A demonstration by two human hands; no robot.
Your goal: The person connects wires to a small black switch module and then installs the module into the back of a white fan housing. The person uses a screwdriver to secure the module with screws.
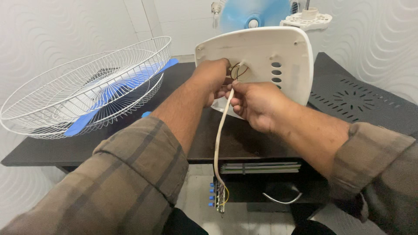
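A white plastic fan base (278, 48) stands tilted on its edge on the dark table (56, 150), its underside toward me. My left hand (213, 78) presses against the underside at a round opening where thin wires (238, 70) show. My right hand (254, 102) pinches a cream power cord (219, 139) just below that opening. The cord hangs down past the table's front edge to a small switch block with blue buttons (217, 196).
A white wire fan guard (56, 93) lies at the left with a blue fan blade (113, 93) inside. Another blue blade (252, 15) and a white round part (306, 19) stand behind the base. A dark slotted panel (361, 98) lies at the right.
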